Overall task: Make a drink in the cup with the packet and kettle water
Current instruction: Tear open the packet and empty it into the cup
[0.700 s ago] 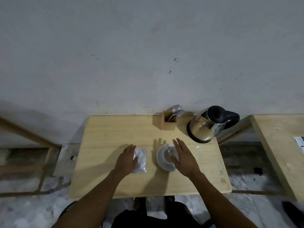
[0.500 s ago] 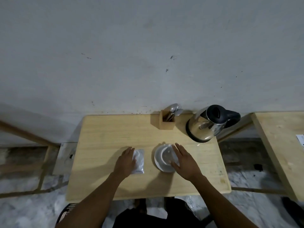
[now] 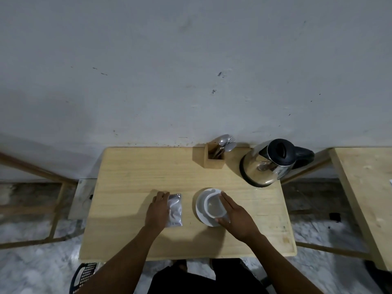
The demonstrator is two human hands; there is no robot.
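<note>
A white cup stands upright on a white saucer near the middle of the wooden table. My right hand wraps the cup's right side, fingers along its rim. A silvery packet lies flat to the left of the saucer. My left hand rests on the packet's left half, fingers curled over its edge. A steel kettle with a black lid and handle stands at the table's back right.
A small wooden holder with several spoons stands at the back edge, left of the kettle. A second wooden table lies to the right. A grey wall rises behind. A dark basket sits on the floor at lower left.
My right hand has come down from above the cup and closed around its right side. My left hand has slid slightly left on the packet.
</note>
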